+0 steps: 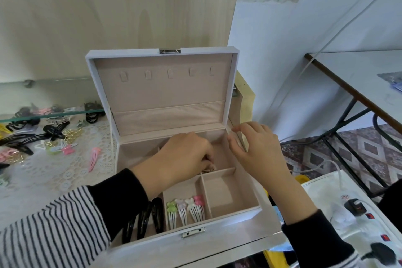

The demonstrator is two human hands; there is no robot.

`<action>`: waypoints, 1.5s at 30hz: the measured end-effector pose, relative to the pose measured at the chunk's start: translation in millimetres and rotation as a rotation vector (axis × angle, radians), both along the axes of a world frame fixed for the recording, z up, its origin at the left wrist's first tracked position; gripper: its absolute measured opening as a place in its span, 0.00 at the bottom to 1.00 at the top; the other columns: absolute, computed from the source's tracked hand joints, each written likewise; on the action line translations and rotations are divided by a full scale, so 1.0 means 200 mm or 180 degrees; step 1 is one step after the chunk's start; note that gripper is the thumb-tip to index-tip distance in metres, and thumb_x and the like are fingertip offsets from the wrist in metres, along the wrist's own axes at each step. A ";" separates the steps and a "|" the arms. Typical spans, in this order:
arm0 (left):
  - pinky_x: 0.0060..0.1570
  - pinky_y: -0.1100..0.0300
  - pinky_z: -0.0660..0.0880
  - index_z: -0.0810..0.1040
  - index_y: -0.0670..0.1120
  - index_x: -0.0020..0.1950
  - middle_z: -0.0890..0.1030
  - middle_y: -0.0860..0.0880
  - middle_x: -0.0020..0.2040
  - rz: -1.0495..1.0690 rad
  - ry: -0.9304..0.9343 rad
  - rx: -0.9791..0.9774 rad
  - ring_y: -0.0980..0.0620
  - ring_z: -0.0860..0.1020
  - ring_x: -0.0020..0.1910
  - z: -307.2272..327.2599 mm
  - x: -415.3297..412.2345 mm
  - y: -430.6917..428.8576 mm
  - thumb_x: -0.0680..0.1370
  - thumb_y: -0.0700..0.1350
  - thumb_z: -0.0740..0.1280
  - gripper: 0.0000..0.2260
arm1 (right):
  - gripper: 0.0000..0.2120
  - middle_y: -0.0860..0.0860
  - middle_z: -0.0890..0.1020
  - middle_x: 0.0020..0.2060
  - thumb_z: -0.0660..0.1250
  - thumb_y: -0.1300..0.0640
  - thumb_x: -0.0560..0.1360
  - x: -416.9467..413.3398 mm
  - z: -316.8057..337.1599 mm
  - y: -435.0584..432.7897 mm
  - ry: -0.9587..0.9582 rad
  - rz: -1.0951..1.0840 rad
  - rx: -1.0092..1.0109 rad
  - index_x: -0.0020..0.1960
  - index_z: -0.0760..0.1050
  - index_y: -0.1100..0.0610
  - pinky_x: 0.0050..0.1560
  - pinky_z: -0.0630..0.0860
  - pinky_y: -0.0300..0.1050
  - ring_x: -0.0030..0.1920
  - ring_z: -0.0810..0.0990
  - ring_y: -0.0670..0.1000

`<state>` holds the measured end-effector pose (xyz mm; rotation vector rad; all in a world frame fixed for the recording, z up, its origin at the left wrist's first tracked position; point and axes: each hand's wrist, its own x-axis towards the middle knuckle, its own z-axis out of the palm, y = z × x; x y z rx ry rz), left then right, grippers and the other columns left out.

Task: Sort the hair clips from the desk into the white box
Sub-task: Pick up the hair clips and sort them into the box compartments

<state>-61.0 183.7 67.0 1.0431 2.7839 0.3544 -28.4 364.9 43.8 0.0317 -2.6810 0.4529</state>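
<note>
The left hand (185, 154), grip clamped on a small gold clip (210, 167), seats it inside the box (219, 193); the right hand (254, 150), grip apart, likely steadies its right wall; other clips (52, 135) lie on the desk (54, 180), left of the box

White box (217, 243), beige-pink lining (165, 85). In the box at 7 o'clock: black snap clips (143, 220). At 6: bow clips (185, 204), one green, two whitish, one pink. Gold piece (210, 167) at centre. Left sleeve (54, 230): black-white stripes, black cuff. At 9: pink snap clip (94, 159) on white lace cloth (65, 172).
</note>
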 end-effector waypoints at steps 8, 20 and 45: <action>0.48 0.59 0.75 0.84 0.54 0.54 0.84 0.56 0.50 -0.0095 -0.0121 0.0030 0.55 0.80 0.51 0.01 -0.01 -0.01 0.78 0.50 0.66 0.09 | 0.12 0.51 0.82 0.48 0.65 0.48 0.75 0.00 -0.01 0.01 -0.0011 -0.0048 0.0053 0.50 0.79 0.55 0.46 0.73 0.51 0.48 0.79 0.55; 0.51 0.54 0.74 0.80 0.55 0.57 0.81 0.58 0.55 0.0058 0.1147 0.0950 0.55 0.79 0.53 -0.02 0.07 -0.27 0.79 0.51 0.60 0.11 | 0.14 0.53 0.81 0.48 0.60 0.50 0.75 0.01 0.04 -0.09 0.0056 0.0071 0.0183 0.52 0.78 0.57 0.47 0.75 0.53 0.49 0.79 0.58; 0.74 0.45 0.57 0.73 0.49 0.70 0.65 0.47 0.76 0.1725 0.2153 0.0591 0.48 0.60 0.76 -0.18 0.27 -1.13 0.82 0.53 0.56 0.19 | 0.12 0.54 0.79 0.49 0.62 0.56 0.73 0.07 0.19 -1.20 0.0761 0.1364 -0.0366 0.54 0.76 0.59 0.58 0.71 0.49 0.55 0.74 0.55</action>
